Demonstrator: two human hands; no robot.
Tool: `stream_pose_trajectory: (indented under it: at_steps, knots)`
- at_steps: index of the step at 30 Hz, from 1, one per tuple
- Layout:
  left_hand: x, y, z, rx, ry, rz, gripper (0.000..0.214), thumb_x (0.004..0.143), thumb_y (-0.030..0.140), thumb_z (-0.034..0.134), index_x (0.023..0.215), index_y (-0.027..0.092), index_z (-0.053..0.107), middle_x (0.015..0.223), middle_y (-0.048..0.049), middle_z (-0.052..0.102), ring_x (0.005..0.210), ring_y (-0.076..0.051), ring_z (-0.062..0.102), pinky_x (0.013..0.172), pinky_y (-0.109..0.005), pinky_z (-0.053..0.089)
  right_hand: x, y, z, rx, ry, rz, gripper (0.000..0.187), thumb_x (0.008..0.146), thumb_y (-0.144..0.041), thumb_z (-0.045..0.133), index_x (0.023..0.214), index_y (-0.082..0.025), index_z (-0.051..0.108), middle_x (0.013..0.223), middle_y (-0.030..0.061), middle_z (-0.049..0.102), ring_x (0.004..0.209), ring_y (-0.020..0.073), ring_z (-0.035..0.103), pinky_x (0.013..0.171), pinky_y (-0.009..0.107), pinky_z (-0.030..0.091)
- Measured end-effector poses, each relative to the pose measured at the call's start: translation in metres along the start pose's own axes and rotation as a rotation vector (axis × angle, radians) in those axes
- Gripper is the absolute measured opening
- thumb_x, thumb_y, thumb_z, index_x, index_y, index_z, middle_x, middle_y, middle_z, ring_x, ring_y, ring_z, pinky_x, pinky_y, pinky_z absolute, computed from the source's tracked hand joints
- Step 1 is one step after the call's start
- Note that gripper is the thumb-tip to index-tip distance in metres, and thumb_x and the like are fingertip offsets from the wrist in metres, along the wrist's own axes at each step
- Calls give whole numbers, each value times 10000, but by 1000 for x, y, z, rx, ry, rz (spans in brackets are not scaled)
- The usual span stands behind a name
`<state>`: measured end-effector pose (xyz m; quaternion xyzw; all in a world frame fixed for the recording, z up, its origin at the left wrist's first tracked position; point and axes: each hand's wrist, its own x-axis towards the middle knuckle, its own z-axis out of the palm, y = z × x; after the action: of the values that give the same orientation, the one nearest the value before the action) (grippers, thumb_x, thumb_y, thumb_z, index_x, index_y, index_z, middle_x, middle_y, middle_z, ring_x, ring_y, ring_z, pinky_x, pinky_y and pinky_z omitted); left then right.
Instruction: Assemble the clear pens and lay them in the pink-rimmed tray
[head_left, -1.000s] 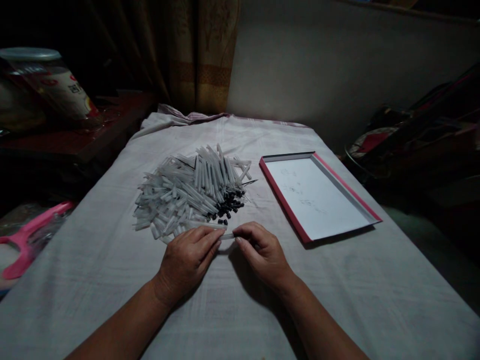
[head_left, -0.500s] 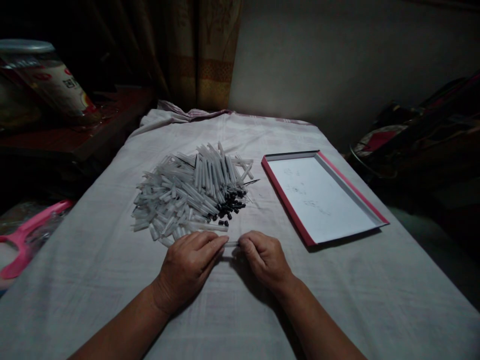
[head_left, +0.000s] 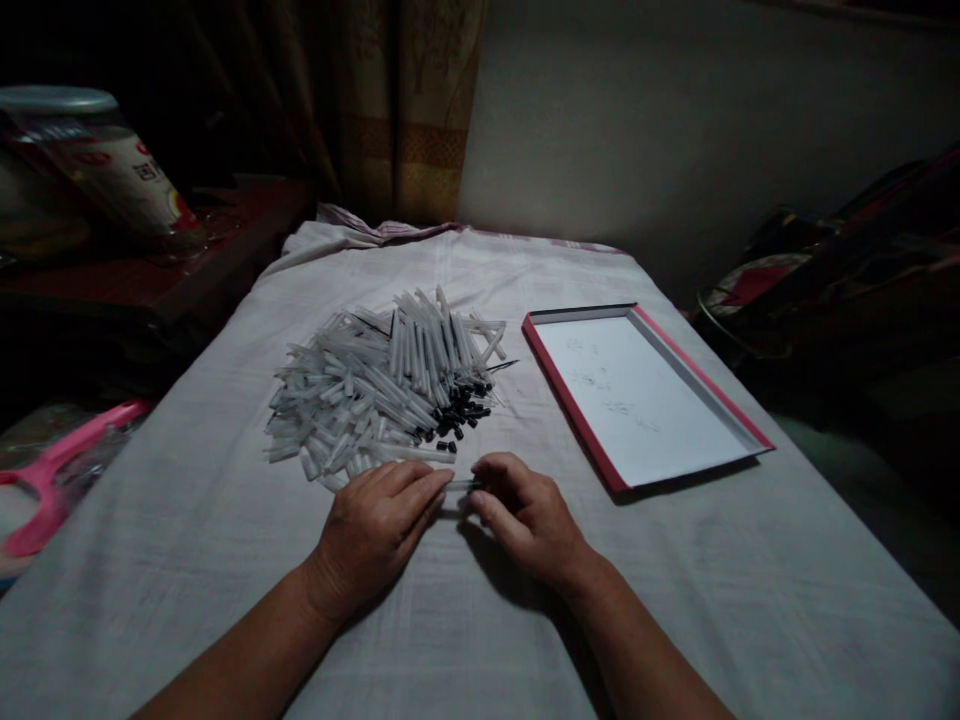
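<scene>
A heap of clear plastic pen tubes (head_left: 375, 385) lies on the cloth-covered table (head_left: 225, 560), with small black caps (head_left: 461, 410) scattered at its near right edge. My left hand (head_left: 379, 530) and my right hand (head_left: 521, 515) rest just in front of the heap, fingertips almost meeting. Between them they pinch one clear tube (head_left: 459, 484), each hand on one end. Most of that tube is hidden by my fingers.
A shallow red-edged box lid (head_left: 577, 410) with a white inside lies to the right of the heap. A pink plastic object (head_left: 45, 480) sits off the table's left edge. A labelled jar (head_left: 97, 165) stands on a dark wooden surface at the far left.
My hands stay together on the tube. The right fingers have shifted slightly along it towards the left hand; the view has moved a little.
</scene>
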<state>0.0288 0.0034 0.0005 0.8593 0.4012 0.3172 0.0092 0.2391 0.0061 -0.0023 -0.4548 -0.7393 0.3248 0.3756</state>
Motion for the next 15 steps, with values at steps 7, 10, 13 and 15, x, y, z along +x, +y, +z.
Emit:
stream_pose_trajectory:
  at_steps: [7,10,13,15]
  knots:
    - [1,1,-2,-1,3,2,214,974,241,503,1104,181,663,930,-58,721,799,-181,669,699,-294,516,0,-1,-1,-19,-20,-6,94,913,-242,539,944,-195,615,725,12,681,637,134,632,607,228,482]
    - [1,1,-1,5,-1,-1,210,973,237,506,1100,178,662,928,-57,721,797,-183,671,695,-297,517,-1,-1,-2,-10,-5,-29,144,884,-216,566,1019,-185,603,774,23,691,657,136,639,621,229,491]
    - [1,1,-1,11,-10,-3,217,976,239,496,1100,181,664,929,-57,721,801,-179,673,700,-294,520,-1,-1,-2,-32,7,-65,79,904,-202,533,918,-192,610,768,25,689,664,134,640,627,228,487]
    - [1,1,-1,13,-15,-7,223,977,243,492,1105,186,666,935,-58,723,809,-177,675,710,-292,524,0,-1,-2,-28,3,-51,113,925,-212,512,877,-194,613,733,18,684,644,130,636,617,225,483]
